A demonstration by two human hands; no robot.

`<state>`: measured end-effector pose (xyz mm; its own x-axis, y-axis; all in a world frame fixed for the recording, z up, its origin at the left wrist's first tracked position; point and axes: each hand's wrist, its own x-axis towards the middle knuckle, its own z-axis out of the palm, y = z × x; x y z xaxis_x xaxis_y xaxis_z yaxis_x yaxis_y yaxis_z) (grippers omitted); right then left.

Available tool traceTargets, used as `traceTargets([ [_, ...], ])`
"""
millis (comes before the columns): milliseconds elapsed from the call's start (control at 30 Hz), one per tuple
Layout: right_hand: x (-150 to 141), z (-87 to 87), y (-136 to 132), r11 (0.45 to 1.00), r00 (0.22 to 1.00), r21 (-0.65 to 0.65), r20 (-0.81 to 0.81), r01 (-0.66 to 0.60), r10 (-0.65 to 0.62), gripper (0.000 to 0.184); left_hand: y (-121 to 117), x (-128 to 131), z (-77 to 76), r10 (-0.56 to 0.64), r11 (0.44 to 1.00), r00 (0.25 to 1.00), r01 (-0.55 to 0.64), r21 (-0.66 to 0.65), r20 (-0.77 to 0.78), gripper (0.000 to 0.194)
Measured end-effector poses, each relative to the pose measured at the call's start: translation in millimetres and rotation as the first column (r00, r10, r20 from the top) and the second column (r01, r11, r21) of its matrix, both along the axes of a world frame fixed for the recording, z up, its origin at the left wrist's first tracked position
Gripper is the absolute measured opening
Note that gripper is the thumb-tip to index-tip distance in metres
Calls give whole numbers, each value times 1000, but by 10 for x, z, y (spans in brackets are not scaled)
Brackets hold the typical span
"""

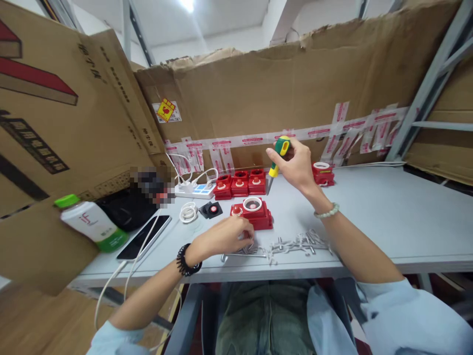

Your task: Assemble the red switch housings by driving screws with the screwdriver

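Note:
My right hand (295, 165) is raised above the grey table (388, 217) and grips a green-and-yellow screwdriver (278, 157), tip pointing down. My left hand (225, 235) rests on the table with its fingers curled over the left end of a pile of metal screws (291, 244); whether it holds one is hidden. Just beyond that hand sits a red device (254, 212) with a white ring on top. A row of three red devices (240, 185) stands behind it, under the screwdriver tip.
Another red device (323, 172) sits at the back right. A black part (211, 209), a white ring (188, 212), a power strip (194, 190), a phone (144, 236) on a cable and a lying bottle (90, 222) are at the left. Cardboard walls (258, 98) surround the table.

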<state>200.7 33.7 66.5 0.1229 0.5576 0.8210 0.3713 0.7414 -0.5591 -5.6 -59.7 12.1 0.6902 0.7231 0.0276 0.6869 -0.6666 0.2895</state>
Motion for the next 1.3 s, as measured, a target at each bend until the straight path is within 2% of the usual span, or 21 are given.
traceTargets([
  [100, -18, -25, 12, 1000, 1000, -1, 18, 0, 0, 30, -33, -23, -54, 3, 999, 999, -5, -38, -39, 15],
  [200, -13, -32, 24, 1000, 1000, -8, 25, 6, -6, 29, -50, -58, -5, -16, 999, 1000, 16, -47, -8, 19],
  [333, -14, -17, 5, 1000, 1000, -7, -5, 6, -6, 28, 0, -253, 52, -1, 996, 988, -12, 83, 154, 24],
  [367, -20, -12, -6, 1000, 1000, 3, -20, 5, -5, 27, 44, -328, 44, 13, 992, 981, -37, 122, 195, 29],
  [433, -39, -5, -31, 999, 999, 39, -50, 0, 2, 25, 172, -475, -6, 59, 985, 975, -92, 145, 215, 52],
  [500, -72, -6, -58, 997, 997, 77, -70, -16, 22, 24, 323, -579, -86, 101, 990, 978, -117, 76, 185, 77],
  [567, -122, -19, -91, 995, 996, 97, -75, -40, 47, 24, 458, -599, -172, 139, 990, 978, -139, -15, 158, 84],
  [667, -219, -54, -158, 992, 994, 98, -67, -80, 87, 23, 585, -472, -266, 161, 986, 965, -151, -65, 206, 81],
  [800, -336, -125, -267, 987, 989, 68, -3, -146, 146, 23, 658, -181, -316, 112, 993, 943, -113, -13, 313, 81],
  [933, -388, -218, -337, 978, 974, 14, 95, -209, 207, 22, 686, 8, -339, 64, 998, 921, -49, -48, 385, 64],
  [1067, -418, -295, -341, 976, 969, 8, 118, -220, 217, 21, 683, 45, -374, 40, 998, 886, -15, -58, 461, 55],
  [1300, -466, -331, -318, 978, 971, 3, 118, -210, 208, 22, 693, 34, -412, 52, 997, 884, -18, -78, 465, 53],
])
